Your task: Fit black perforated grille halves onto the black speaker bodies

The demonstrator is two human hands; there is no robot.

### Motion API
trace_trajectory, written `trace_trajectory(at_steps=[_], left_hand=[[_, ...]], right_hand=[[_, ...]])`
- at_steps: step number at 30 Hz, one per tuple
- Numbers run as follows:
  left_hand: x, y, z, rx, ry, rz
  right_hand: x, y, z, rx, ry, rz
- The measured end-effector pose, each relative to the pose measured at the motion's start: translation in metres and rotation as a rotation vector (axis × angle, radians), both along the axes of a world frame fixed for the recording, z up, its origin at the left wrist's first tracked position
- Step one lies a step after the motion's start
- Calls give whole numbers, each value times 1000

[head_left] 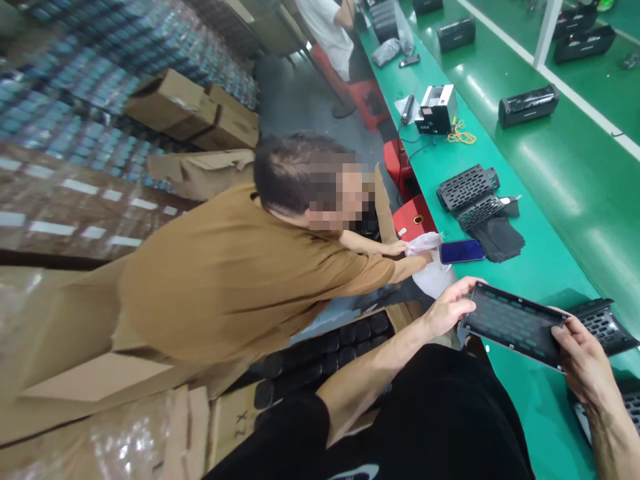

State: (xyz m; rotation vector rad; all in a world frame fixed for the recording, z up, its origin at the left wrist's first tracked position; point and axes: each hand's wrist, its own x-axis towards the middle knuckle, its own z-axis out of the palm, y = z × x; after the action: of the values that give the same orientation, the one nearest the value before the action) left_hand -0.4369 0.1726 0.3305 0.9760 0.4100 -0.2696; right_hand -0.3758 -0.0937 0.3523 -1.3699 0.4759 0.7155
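Both hands have a grip on the black perforated panel [517, 328], left hand [447, 310] pinching one end and right hand [581, 350] clamped round the other, so it's basically hanging tilted over the near edge of the green table [550, 267]. Another slotted panel [607, 327] sits just past the right hand, then a bit further up there's a phone [463, 251] touching some dark cloth pieces [500, 239], and a co-worker in a brown shirt [240, 280] is handling a plastic bag [423, 245] right by it. Way up the table there's a black-and-white box [437, 110] next to a yellow cord [463, 133].

A black rectangular plastic panel [517, 325] shows rows of greenish oblong slots. The flat green worktop [543, 257] carries a slim rectangular phone [463, 251], dark violet-blue, a boxy black-and-white device [435, 122] and a thin yellow cable [463, 138].
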Motion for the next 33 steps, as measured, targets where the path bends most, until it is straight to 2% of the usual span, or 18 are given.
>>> trace_trajectory(at_steps=[4,12,19,26,33], left_hand=[[-7,-10,-1,8,13,87],[-8,-34,-9,27,58,259],[-30,-23,-25,84,14,436],[-62,-11,-37,68,-48,592],[-85,-17,-63,68,-44,781]], right_hand=[[21,-7,-1,-30,2,89],[70,-12,-16,-8,7,266],[97,35,-36,-20,1,404],[100,77,-61,-16,-3,686],[101,118,-74,-21,-6,817]])
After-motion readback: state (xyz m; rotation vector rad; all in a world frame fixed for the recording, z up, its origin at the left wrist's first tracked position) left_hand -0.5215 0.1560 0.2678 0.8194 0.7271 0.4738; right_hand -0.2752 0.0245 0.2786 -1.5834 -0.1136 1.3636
